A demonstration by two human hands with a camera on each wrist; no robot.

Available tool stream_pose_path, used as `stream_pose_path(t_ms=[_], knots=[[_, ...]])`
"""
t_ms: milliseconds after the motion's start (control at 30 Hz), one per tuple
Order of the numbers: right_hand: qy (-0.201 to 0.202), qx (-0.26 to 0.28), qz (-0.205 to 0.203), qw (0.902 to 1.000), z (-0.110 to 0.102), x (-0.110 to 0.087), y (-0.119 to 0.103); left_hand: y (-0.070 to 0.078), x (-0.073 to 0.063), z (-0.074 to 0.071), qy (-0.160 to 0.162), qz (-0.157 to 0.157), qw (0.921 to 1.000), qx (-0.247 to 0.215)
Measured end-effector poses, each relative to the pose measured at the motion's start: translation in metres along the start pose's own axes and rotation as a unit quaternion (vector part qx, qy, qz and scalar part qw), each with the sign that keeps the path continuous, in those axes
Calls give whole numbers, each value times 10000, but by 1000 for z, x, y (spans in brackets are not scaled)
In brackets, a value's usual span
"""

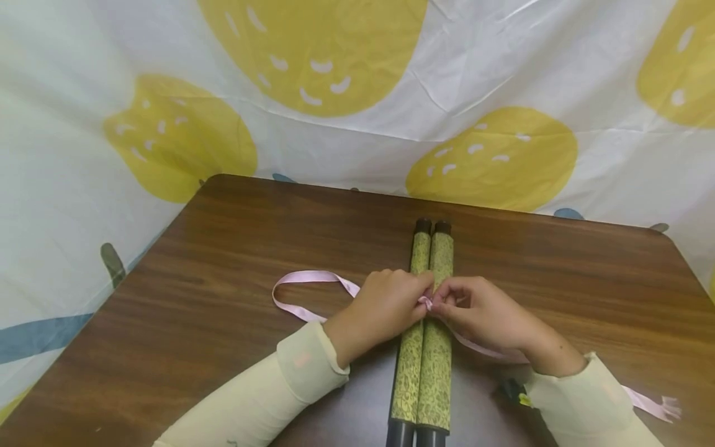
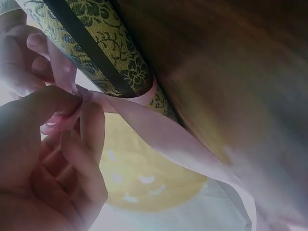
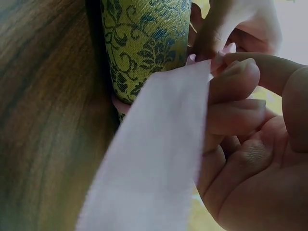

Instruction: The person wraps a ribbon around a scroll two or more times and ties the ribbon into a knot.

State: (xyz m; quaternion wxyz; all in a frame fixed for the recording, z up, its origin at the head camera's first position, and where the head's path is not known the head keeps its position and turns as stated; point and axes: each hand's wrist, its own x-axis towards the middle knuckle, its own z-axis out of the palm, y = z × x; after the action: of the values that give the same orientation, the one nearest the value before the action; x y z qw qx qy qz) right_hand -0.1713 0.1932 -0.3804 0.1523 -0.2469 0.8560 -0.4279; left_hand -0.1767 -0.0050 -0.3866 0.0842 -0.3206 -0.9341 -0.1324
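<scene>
Two parallel scroll rolls [image 1: 436, 379] in yellow-green floral brocade with dark ends lie lengthwise on the table. A pink ribbon [image 1: 304, 277] passes around them, bunched in a small twist or knot on top. My left hand [image 1: 382, 310] pinches this ribbon between thumb and fingers, and in the left wrist view its fingertips [image 2: 91, 115] are at the twist. From the other side my right hand [image 1: 488, 316] pinches the ribbon close to the left fingertips. A flat length of ribbon [image 3: 149, 149] crosses in front of the brocade in the right wrist view. The fingers partly hide the knot.
The dark wood table [image 1: 223, 298] has rounded far corners. A ribbon loop lies left of the rolls; a frayed ribbon end [image 1: 667, 408] lies beyond the right sleeve [image 1: 586, 397]. A small yellow and dark item [image 1: 525, 399] shows beside that sleeve. Lemon-print cloth [image 1: 357, 136] hangs behind.
</scene>
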Motion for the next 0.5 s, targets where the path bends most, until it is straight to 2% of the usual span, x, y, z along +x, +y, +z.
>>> stream_pose_path(t_ms=[167, 367, 500], knots=[[-196, 231, 6, 9995, -1, 1, 4, 1, 0, 1, 239, 109, 9991, 336], [-185, 388, 354, 9984, 2, 2, 5, 1, -5, 5, 571, 249, 9955, 717], [48, 361, 481, 9982, 5, 5, 4, 0, -3, 4, 447, 187, 9970, 596]])
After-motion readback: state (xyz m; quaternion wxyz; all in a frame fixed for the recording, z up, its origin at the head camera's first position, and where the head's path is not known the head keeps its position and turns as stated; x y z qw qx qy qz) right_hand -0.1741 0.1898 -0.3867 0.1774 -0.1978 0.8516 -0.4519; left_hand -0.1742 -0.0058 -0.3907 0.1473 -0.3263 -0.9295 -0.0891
